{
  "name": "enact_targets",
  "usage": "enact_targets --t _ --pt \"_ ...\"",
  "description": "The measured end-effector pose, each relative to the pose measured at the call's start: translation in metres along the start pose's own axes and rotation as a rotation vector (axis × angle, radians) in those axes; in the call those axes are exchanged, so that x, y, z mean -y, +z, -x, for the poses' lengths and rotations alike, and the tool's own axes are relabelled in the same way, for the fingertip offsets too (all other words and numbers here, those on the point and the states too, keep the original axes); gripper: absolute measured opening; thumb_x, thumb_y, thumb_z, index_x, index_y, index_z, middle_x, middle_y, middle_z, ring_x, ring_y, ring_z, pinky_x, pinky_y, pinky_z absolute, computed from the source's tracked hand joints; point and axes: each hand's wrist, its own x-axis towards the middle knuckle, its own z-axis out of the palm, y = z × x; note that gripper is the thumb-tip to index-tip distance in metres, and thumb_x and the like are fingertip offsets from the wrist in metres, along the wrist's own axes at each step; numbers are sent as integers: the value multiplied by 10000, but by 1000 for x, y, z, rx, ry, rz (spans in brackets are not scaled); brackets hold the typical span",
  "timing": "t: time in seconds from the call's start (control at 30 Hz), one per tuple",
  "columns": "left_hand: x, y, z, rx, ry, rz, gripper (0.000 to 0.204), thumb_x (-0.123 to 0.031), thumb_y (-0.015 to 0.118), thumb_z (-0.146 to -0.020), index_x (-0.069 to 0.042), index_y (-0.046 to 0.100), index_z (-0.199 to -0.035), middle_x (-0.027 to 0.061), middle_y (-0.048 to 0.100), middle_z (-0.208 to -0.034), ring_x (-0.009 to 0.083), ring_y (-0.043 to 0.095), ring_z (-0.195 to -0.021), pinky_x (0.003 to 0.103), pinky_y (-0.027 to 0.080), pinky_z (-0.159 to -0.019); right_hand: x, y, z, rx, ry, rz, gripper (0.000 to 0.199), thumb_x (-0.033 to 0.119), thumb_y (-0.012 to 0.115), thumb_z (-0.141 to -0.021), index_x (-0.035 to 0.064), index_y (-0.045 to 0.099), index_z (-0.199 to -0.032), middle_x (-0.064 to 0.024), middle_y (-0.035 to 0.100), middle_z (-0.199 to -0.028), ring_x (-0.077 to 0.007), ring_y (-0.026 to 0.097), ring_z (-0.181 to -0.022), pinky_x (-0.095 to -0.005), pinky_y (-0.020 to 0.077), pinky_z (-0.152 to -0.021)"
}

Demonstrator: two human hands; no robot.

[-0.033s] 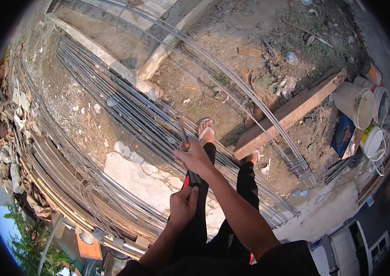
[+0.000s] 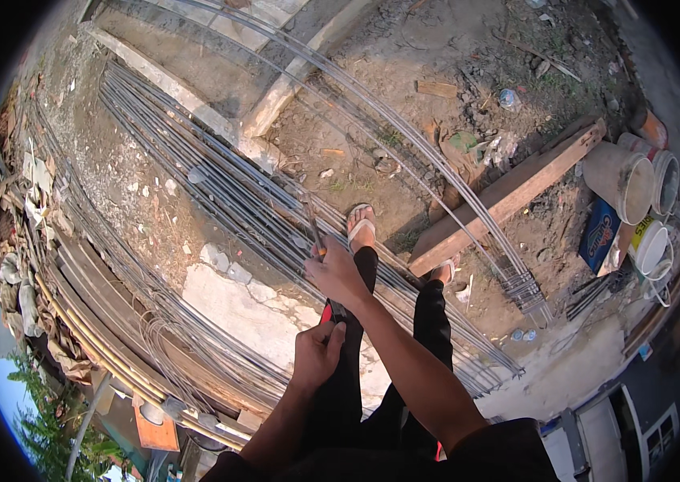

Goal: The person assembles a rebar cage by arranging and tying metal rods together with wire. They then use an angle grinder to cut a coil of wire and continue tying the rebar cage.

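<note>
The slim tool point(image 2: 315, 233) sits at the middle of your view, rising from your right hand point(image 2: 341, 277) toward 11 o'clock, with the stacked bars behind it. Your right fingers are curled round its orange-tinged lower end; whether they press fully together, you cannot tell from above. Just below, toward 6 o'clock, your left hand point(image 2: 317, 355) is closed, its thumb pressing against a dark piece point(image 2: 339, 312); whether that joins the tool is hidden. For good control, it would seem wise to steady the dark piece with that thumb, hold both wrists firm, and point the tool's tip away from your sandalled foot point(image 2: 361, 228), near it at 1 o'clock. Watch your footing too: the long metal bars point(image 2: 219, 181) run beneath you from 10 o'clock to 4 o'clock, and such bars could roll. Farther out, a thick wooden beam point(image 2: 508, 197) lies at 2 o'clock, with a pale bucket point(image 2: 609, 178) beyond its far end. A tied bundle of rods point(image 2: 523, 291) ends at 3 o'clock, while yellow poles point(image 2: 91, 341) stretch along 8 o'clock.
</note>
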Motion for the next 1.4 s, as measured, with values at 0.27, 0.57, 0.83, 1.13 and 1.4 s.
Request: enact_targets --t 0.27,0.57,0.83,1.13,1.4 --pt "82 -117 -225 -547 178 -297 770 -555 665 -969 130 582 -1311 312 578 -1348 361 622 -1173 462 487 -1000 -11 -11 92 -19 177 8 134 55 554 -950 28 516 -1076 -136 555 -776 -305 634 -690 -403 474 -654" --pt "132 41 -230 370 -498 -42 753 -577 755 -860 8 649 -1322 162 752 -1003 240 731 -819 404 552 -720 29 -49 166 152 256 -44 160 100 559 -981 67 500 -1126 -189 635 -793 -381 686 -766 -458 498 -695" --pt "138 14 -119 373 -588 629 379 -385 621 -1005 -41 682 -1153 141 734 -1124 298 704 -1054 437 561 -887 40 -66 183 49 179 -158 138 99 568 -974 39 515 -1086 -98 564 -772 -218 589 -702 -381 461 -677" --pt "-25 -47 -45 -137 -357 1025 204 -293 639 -981 -91 665 -962 102 699 -941 249 687 -846 425 601 -818 81 -62 241 333 -65 -290 237 111 601 -980 31 531 -1192 -181 630 -799 -348 659 -742 -432 490 -691" --pt "-354 10 -139 27 683 219 532 -483 566 -1043 15 677 -1194 114 679 -1174 205 669 -932 318 594 -704 125 -347 171 -445 -239 -71 173 39 575 -977 16 591 -1147 -52 711 -943 -126 651 -750 -285 507 -659"
